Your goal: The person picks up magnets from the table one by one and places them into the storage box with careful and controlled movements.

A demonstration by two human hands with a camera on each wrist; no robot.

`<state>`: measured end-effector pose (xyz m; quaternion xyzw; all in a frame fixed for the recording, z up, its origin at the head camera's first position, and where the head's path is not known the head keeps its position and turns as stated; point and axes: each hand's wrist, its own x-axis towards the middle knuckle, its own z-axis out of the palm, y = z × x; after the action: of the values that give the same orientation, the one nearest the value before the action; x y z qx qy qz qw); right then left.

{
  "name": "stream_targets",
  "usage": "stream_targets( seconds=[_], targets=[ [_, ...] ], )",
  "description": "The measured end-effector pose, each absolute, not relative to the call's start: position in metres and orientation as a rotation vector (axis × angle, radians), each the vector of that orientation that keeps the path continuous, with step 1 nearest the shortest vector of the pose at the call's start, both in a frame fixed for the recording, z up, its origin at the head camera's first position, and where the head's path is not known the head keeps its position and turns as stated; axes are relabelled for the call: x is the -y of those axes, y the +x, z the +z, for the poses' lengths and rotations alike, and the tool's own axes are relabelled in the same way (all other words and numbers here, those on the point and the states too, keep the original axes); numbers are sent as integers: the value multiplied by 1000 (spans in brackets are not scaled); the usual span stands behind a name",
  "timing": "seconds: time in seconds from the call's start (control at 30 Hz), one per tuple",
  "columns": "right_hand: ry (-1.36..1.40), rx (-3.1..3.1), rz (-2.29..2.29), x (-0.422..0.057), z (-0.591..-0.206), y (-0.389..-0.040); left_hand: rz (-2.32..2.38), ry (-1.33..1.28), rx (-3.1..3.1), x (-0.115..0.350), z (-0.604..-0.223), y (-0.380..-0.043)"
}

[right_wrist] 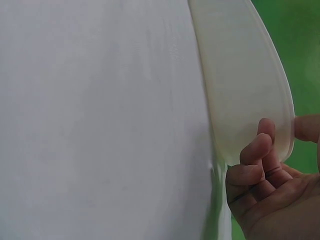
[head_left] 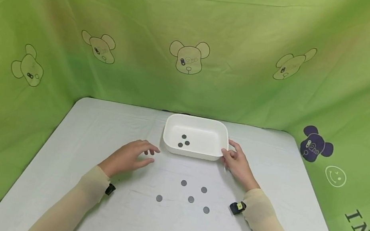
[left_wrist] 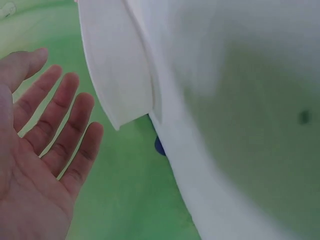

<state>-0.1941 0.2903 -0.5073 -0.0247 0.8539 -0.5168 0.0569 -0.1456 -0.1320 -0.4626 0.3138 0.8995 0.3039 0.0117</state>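
A white rectangular tray [head_left: 205, 137] with rounded corners stands at the back of the table. Three small dark grey discs [head_left: 187, 143] lie in its left half. My right hand [head_left: 238, 166] grips the tray's front right corner; in the right wrist view the thumb is at the rim and curled fingers [right_wrist: 256, 147] touch the outer wall. My left hand [head_left: 130, 157] hovers just left of the tray, apart from it. Its fingers [left_wrist: 65, 125] are spread and relaxed, with nothing in the palm. Several more grey discs [head_left: 191, 199] lie scattered on the tabletop between the forearms.
The table has a white cloth [head_left: 60, 192] over it. Green curtains [head_left: 139, 84] printed with bear heads hang along the back and both sides. Black bands [head_left: 237, 208] are on both wrists. The tray stands close to the table's back edge.
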Motion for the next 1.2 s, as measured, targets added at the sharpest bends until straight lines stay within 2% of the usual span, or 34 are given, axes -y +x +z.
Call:
stream_targets(
  seconds=[0.67, 1.2],
  targets=[
    [-64, -2540, -1627, -291, -511, -195, 803, 1182, -2709, 119, -491, -113],
    [-77, -2544, -1618, -292, -510, -194, 688, 1288, -2645, 109, -496, -94]
  ],
)
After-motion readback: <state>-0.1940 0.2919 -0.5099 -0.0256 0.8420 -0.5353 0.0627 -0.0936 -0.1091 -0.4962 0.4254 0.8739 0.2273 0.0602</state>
